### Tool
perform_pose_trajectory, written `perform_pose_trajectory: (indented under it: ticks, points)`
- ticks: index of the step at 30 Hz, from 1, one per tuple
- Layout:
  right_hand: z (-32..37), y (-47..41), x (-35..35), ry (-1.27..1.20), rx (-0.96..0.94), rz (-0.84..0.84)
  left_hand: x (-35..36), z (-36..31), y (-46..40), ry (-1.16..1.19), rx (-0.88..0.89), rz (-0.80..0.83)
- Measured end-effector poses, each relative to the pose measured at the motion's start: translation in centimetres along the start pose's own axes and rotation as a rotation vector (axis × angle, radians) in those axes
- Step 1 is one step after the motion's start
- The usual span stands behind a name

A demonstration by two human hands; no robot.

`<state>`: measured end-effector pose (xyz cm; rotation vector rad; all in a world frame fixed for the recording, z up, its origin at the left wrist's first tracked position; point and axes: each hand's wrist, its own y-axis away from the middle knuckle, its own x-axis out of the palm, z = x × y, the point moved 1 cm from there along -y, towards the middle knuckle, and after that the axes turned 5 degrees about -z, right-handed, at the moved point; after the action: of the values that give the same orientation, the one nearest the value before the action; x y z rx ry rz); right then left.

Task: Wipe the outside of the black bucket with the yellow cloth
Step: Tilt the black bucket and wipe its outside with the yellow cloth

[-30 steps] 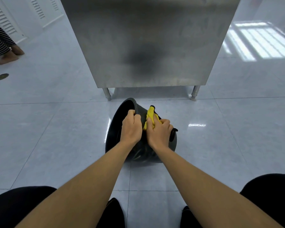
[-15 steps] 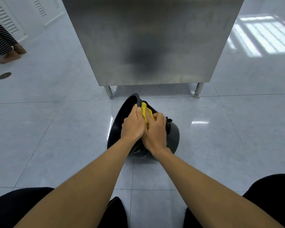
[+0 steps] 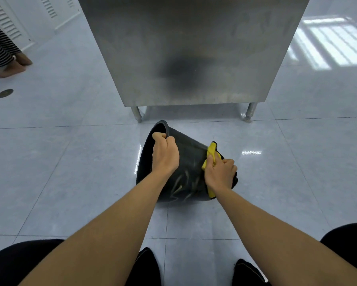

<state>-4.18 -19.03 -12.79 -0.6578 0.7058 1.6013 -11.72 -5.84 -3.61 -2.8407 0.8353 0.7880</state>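
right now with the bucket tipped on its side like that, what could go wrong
1. The bucket lies on a glossy tiled floor, steadied only by the left hand at its rim. A hard push could make it roll or slide.
2. The right hand presses the cloth near the base end, far from that grip, so the bucket may pivot.
3. The side against the floor may go unwiped unless the bucket is turned.

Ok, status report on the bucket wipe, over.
Left hand grips bucket rim, bucket tipped on its side on floor. Right hand presses yellow cloth on outer wall near the base. Nothing in the way.
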Motion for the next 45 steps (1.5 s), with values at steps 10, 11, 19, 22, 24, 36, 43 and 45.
perform_pose_trajectory:
  ticks: [10,11,19,22,24,36,43,45]
  points:
    - [-1.7,-1.0,0.4,-0.050,0.247,0.055,-0.1,-0.1,0.8,-0.291,0.012,0.010]
    - [-1.5,-1.0,0.3,-0.049,0.252,0.058,-0.1,-0.1,1.1,-0.271,0.013,0.021]
    - [3.2,2.6,-0.7,-0.223,0.000,0.002,-0.1,-0.3,1.6,-0.150,-0.048,0.020]
    - [5.3,4.1,-1.3,-0.284,-0.176,0.039,-0.3,-0.6,1.7,-0.148,-0.057,0.007]
    - [6.2,5.0,-1.3,-0.314,-0.289,0.061,-0.5,-0.6,1.8,-0.149,-0.047,0.021]
    - [4.8,4.1,-0.9,-0.154,-0.342,0.063,-1.1,-0.3,1.9,0.030,-0.107,0.157]
    - [5.7,5.1,-0.9,-0.149,-0.414,0.031,-1.2,-0.7,2.1,0.026,-0.059,0.127]
    - [6.4,5.8,-0.6,-0.180,-0.525,0.028,-1.2,-1.0,1.9,0.031,-0.045,0.104]
